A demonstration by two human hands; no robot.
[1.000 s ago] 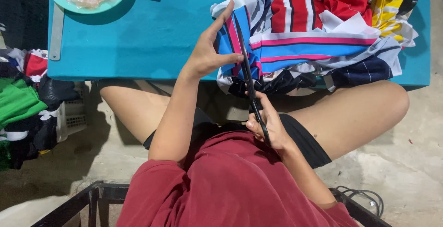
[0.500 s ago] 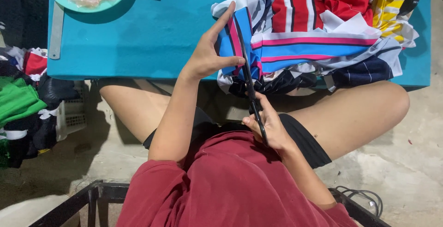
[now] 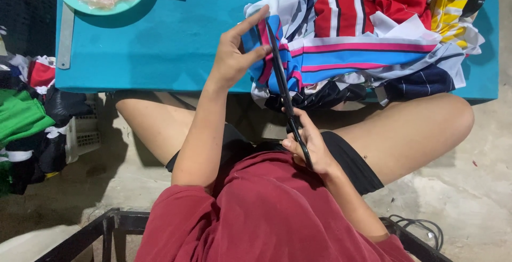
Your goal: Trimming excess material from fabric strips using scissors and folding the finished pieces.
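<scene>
Left hand [image 3: 233,57] was clamped on the near-left end of a blue-pink-white striped fabric strip [image 3: 341,54], thumb on top, index finger pointing up past the fabric. Strip lay across the near edge of the teal table [image 3: 160,43], at the front of a mixed pile of striped cloth pieces [image 3: 384,17] on the table's right half.

Right hand [image 3: 309,144] was closed around the handles of long black scissors [image 3: 282,89], down near the lap. Blades ran up and far from there, tip at the strip just beside the left fingers; how far the blades were parted: cannot tell.

Far left on the table: a teal plate [image 3: 80,3] holding clear plastic bits, a metal ruler [image 3: 65,35] at the left edge. More clothing heaped on the floor at left [image 3: 24,118].
</scene>
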